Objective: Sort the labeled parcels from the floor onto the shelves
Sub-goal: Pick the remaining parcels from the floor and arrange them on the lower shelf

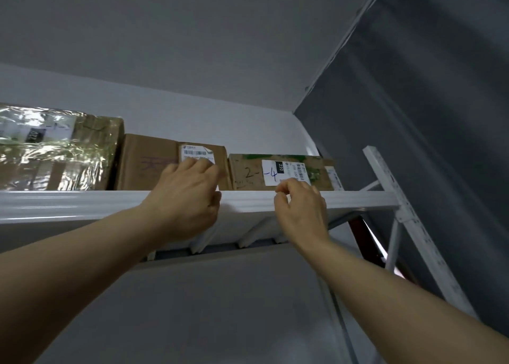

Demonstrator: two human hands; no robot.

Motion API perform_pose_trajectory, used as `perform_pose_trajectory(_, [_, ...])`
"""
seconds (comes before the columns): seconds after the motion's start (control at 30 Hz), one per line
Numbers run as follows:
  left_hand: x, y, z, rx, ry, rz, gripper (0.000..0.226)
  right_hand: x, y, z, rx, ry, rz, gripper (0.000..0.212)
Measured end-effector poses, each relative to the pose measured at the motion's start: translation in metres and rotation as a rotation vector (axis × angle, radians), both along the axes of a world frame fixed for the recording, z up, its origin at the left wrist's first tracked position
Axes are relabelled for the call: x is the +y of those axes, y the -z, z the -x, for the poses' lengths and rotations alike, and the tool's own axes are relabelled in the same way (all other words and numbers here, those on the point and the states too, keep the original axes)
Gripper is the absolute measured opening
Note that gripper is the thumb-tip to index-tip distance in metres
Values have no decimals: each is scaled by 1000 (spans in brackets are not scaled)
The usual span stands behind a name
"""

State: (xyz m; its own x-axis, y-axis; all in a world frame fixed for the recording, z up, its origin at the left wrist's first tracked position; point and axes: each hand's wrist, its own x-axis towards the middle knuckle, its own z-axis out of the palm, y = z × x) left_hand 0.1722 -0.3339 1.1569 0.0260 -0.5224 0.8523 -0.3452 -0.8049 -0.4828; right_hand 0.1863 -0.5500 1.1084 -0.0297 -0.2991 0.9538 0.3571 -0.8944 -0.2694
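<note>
three boxes point(281, 172) crowd shelf point(110, 203), open space above

White shelf point(82, 203) spans 9 to 3 o'clock. Row on it: wrapped box point(55, 148) at 9, plain box point(148, 162) in middle, marked box point(248, 173) at 3.
</note>
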Motion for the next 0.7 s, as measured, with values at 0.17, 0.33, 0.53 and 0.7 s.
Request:
perform_pose_trajectory(0.17, [-53, 1, -17, 41, 16, -117, 53, -59, -5, -13, 99, 102, -44, 38])
perform_pose_trajectory(0.33, [-87, -3, -36, 118, -28, -140, 57, -91, -13, -25, 243, 141, 12, 48])
perform_pose_trajectory(0.53, [-88, -7, -55, 135, -131, -104, 56, -97, -19, -40, 346, 142, 60, 57])
perform_pose_trajectory(0.7, [-88, -15, -57, 144, -183, -108, 62, -98, -38, -46, 393, 132, 31, 68])
